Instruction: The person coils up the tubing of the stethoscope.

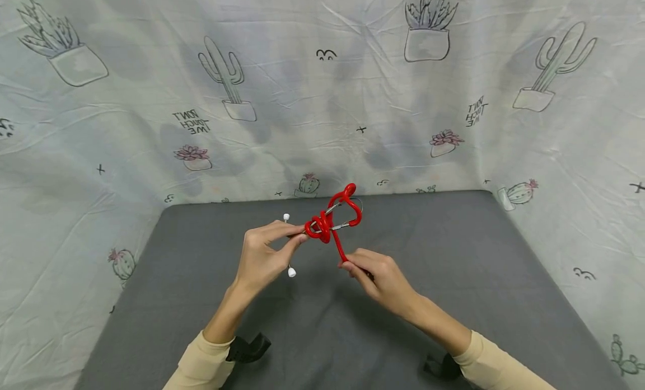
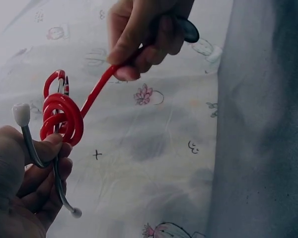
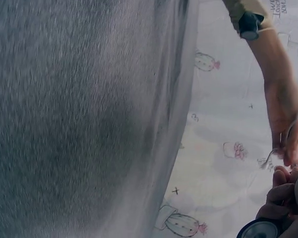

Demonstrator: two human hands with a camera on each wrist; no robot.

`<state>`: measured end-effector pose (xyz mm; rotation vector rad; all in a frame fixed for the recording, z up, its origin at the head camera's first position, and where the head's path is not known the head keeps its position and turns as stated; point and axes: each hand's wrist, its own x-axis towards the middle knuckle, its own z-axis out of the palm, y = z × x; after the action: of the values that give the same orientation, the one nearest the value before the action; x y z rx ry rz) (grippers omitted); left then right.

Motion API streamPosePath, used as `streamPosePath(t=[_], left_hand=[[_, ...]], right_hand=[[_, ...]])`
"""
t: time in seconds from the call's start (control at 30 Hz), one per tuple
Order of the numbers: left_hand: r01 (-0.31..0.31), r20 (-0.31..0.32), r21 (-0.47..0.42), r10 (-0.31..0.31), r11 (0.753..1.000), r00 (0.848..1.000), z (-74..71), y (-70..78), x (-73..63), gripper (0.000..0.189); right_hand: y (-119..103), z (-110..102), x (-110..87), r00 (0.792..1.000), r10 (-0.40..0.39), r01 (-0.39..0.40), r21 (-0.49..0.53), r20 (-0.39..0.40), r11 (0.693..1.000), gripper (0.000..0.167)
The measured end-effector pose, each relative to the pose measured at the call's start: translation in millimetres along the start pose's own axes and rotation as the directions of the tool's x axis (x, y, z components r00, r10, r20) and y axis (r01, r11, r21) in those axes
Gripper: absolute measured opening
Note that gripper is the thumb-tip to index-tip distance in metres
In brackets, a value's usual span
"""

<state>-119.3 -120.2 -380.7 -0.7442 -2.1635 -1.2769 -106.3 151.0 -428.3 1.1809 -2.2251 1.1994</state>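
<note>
A stethoscope [image 1: 322, 228] with red tubing is held up above the table, its tube wound in several coils around the metal ear tubes. My left hand [image 1: 263, 254] pinches the ear tubes just below the coils, between thumb and fingers. White eartips [image 2: 21, 114] stick out on either side of that hand. To the right and nearer my body, my right hand [image 1: 380, 277] grips the tube's free end, which runs taut from the coils. In the left wrist view, the round chest piece [image 2: 187, 29] protrudes from the right hand, partly hidden by the fingers. A red tube loop stands beyond the coils.
Below both hands spreads a dark grey table [image 1: 433, 239]. A pale cloth [image 1: 322, 99] printed with cacti and potted plants hangs behind and along the sides. Dark straps with small devices sit at both wrists, the left one [image 1: 248, 348] showing more plainly.
</note>
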Motion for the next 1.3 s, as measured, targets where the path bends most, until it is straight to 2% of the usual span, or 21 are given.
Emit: streamPosePath(t=[0.3, 0.5, 0.6, 0.7, 0.83, 0.9, 1.07, 1.17, 1.3], left_hand=[[0.050, -0.034, 0.016, -0.049, 0.999, 0.998, 0.1, -5.1, -0.3, 0.017], [0.102, -0.022, 0.024, -0.102, 0.994, 0.995, 0.2, -7.2, -0.2, 0.017], [0.119, 0.012, 0.034, -0.119, 0.992, 0.993, 0.6, -6.4, 0.8, 0.017], [0.114, 0.056, 0.059, -0.118, 0.992, 0.991, 1.9, -5.1, 2.8, 0.018], [0.095, 0.105, 0.112, -0.107, 0.989, 0.989, 3.1, -2.4, 5.4, 0.018], [0.092, 0.122, 0.138, -0.109, 0.986, 0.987, 2.9, -0.9, 5.9, 0.018], [0.101, 0.162, 0.179, -0.130, 0.979, 0.978, 2.7, -1.6, 4.9, 0.016], [0.107, 0.190, 0.195, -0.145, 0.975, 0.971, 2.0, -3.4, 3.8, 0.016], [0.122, 0.232, 0.223, -0.174, 0.967, 0.957, -0.6, -2.7, 2.9, 0.016]], right_hand=[[-19.5, 5.6, -0.8, 0.996, -0.078, 0.076, -0.049, -0.036, 0.996, 0.025], [-27.3, 8.6, 0.2, 0.995, -0.101, 0.099, -0.070, -0.015, 0.993, 0.026], [-31.6, 3.8, -0.6, 0.998, -0.054, 0.057, -0.087, 0.039, 0.995, 0.027], [-38.0, -5.7, -0.3, 0.993, 0.034, -0.022, -0.107, 0.113, 0.994, 0.026], [-47.4, -21.7, 2.8, 0.964, 0.178, -0.155, -0.125, 0.199, 0.980, 0.028], [-51.1, -29.1, 4.6, 0.949, 0.223, -0.193, -0.149, 0.222, 0.970, 0.032], [-56.4, -43.8, 8.8, 0.927, 0.273, -0.219, -0.222, 0.256, 0.950, 0.038], [-57.0, -51.2, 10.7, 0.912, 0.301, -0.242, -0.225, 0.279, 0.944, 0.036], [-56.6, -60.3, 10.9, 0.910, 0.306, -0.236, -0.257, 0.281, 0.937, 0.035]])
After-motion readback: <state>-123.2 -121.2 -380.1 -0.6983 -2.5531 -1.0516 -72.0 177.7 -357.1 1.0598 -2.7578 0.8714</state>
